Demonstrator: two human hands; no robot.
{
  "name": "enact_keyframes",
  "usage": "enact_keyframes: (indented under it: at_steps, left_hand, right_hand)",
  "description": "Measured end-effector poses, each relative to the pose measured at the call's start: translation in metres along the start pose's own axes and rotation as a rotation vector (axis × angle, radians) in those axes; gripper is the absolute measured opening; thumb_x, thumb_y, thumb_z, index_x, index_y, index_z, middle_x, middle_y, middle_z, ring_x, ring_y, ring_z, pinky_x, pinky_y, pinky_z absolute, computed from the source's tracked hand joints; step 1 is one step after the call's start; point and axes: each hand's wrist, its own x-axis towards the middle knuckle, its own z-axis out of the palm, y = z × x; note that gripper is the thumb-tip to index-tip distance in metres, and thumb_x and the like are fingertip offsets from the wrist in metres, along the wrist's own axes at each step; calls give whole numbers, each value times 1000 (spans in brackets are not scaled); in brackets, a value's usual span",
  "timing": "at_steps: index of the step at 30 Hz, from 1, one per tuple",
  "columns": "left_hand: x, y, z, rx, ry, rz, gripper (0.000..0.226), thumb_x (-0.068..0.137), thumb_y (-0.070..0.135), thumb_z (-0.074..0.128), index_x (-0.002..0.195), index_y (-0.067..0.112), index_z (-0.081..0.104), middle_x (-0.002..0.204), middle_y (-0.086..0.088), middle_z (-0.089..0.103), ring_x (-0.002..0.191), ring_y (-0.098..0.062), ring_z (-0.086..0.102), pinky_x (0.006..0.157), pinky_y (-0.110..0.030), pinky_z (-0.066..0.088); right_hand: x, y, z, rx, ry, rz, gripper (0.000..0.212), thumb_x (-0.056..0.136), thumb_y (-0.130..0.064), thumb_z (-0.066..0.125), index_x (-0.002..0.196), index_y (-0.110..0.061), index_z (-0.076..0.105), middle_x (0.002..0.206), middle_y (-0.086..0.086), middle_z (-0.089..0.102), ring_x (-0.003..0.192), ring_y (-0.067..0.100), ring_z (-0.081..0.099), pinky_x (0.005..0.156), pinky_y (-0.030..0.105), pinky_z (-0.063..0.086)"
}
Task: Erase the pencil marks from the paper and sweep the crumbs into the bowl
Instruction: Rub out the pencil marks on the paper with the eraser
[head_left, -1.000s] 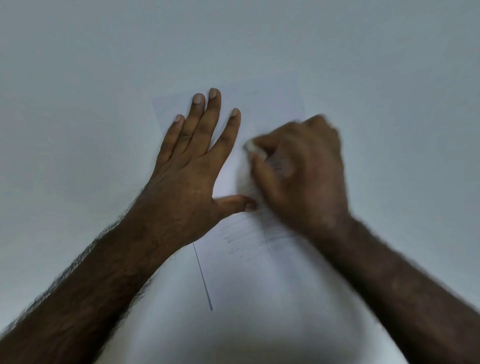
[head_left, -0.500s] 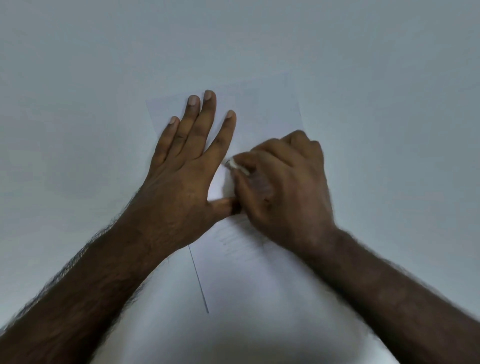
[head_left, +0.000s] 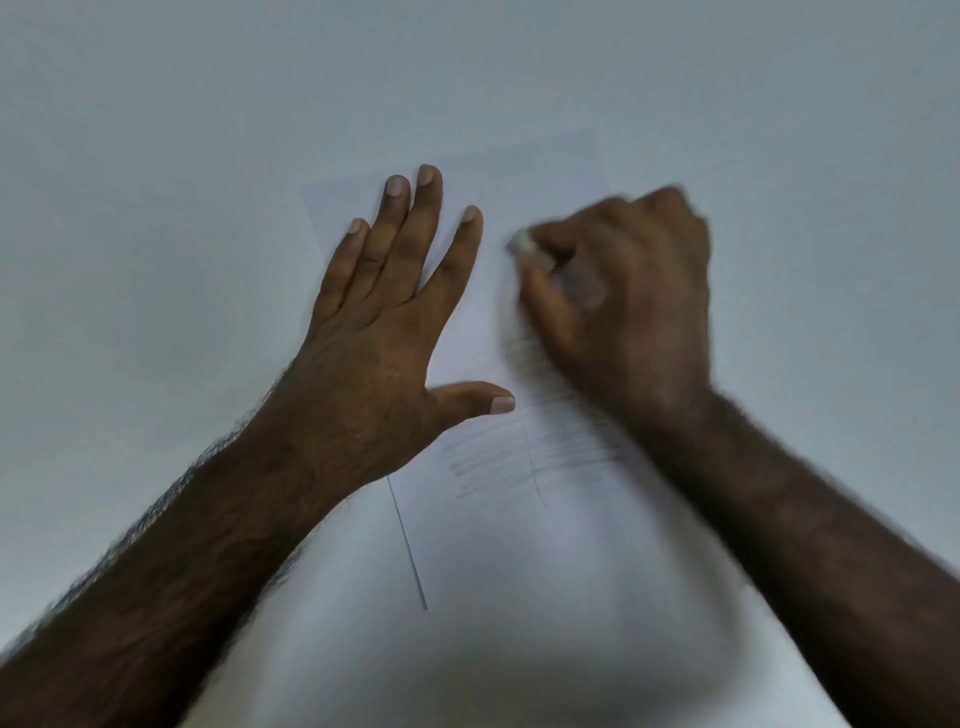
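Pale grey-white worktop (head_left: 156, 156) fills the view and carries a single white rectangular sheet of paper (head_left: 519, 545), which lies flat at centre. Left hand (head_left: 379, 332) rests palm-down on the sheet's left part, fingers straight and spread, thumb stretched toward the middle, pinning the sheet. Right hand (head_left: 618, 296), motion-blurred, is curled round a small white eraser (head_left: 519, 243), whose tip protrudes between thumb and forefinger and appears to touch the upper middle of the sheet. Faint grey pencil marks (head_left: 498, 462), a band of roughly horizontal strokes, remain below the left thumb and under the right wrist; a thin vertical line crosses them. Upper part of the sheet looks blank. No crumbs can be made out at this sharpness, and no bowl is in view. Judged stage: erasing is under way and unfinished, since a visible block of marks is left; sweeping of crumbs into the bowl is not yet begun.
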Motion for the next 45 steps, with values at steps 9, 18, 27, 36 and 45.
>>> enact_keyframes:
  at_steps: [9,18,27,36,45]
  left_hand:
    - [0,0,3,5,34,-4,112,89,76,58,171,23,1,178,-4,-17,163,-19,-20,132,-39,-10]
    - [-1,0,1,7,6,-1,116,87,85,50,171,24,-2,177,-3,-21,162,-19,-23,132,-40,-11]
    - [0,0,-1,2,-7,2,118,84,86,49,170,25,-4,176,-2,-23,161,-18,-25,132,-40,-12]
    - [0,-1,4,33,42,5,112,87,86,43,171,23,2,178,-5,-15,164,-20,-18,132,-38,-11]
    - [0,-1,2,21,7,6,118,85,86,49,171,24,-3,177,-3,-22,162,-19,-24,131,-38,-14]
  right_hand:
    - [-30,-25,-6,79,-113,-30,11,96,-26,74,101,-19,81,94,1,75,90,32,62,82,47,45]
    - [4,-4,4,24,34,87,11,96,-30,72,97,-23,80,91,-5,75,91,29,62,83,42,40]
    - [24,3,9,18,51,63,13,98,-32,70,97,-24,80,92,-6,75,92,28,63,84,41,40]
    - [-33,-22,-9,63,-117,1,12,97,-27,75,102,-18,80,97,1,76,92,30,62,82,44,43]
    - [13,-6,6,11,18,108,16,101,-33,68,102,-23,80,96,-5,75,95,25,61,84,39,38]
